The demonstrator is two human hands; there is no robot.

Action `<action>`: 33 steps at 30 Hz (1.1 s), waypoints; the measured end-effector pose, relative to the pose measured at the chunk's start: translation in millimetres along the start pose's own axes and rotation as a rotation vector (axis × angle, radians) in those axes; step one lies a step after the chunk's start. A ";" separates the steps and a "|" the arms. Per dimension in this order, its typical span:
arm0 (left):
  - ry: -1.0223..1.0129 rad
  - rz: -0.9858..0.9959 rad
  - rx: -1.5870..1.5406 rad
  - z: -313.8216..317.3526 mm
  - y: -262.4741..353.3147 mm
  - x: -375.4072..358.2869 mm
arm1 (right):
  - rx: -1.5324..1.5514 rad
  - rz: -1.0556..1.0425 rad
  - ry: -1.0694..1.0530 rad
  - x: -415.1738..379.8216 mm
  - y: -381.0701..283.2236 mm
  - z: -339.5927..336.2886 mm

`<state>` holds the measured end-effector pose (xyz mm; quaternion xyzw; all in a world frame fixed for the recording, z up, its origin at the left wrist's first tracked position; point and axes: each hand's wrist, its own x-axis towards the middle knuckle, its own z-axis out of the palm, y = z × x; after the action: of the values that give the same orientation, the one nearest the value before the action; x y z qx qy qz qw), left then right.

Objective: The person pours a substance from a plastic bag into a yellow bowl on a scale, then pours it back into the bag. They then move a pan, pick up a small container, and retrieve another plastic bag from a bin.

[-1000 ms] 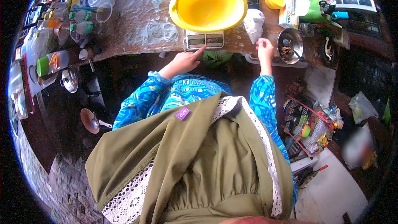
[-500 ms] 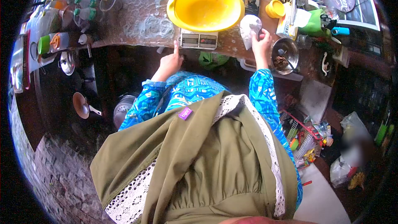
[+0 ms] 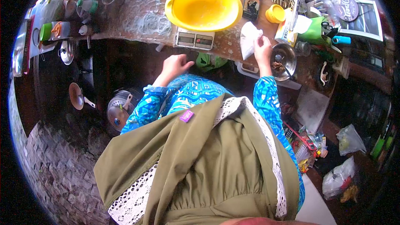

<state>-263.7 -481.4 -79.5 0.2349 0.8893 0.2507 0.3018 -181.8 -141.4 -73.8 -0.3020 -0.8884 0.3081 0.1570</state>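
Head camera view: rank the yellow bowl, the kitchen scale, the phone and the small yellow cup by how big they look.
1. yellow bowl, clearly largest
2. kitchen scale, though the bowl covers part of it
3. phone
4. small yellow cup, close to the phone in apparent size, so that order is unsure

The left hand [image 3: 174,65] hangs in the upper middle of the frame, its fingers loosely curled and empty, the blue-patterned sleeve running down and left from the wrist. The right hand [image 3: 262,48] reaches higher, to the right of centre, forearm nearly upright, fingers pinched together at the top.
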 end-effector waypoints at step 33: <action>-0.151 0.467 -0.575 83.3 155.3 125.8 | 0.176 0.039 -0.227 -34.0 5.3 -16.2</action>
<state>-256.8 -265.9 -98.6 0.3548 0.6805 0.5340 0.3546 -145.8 -152.3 -68.1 -0.2673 -0.8639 0.4202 0.0754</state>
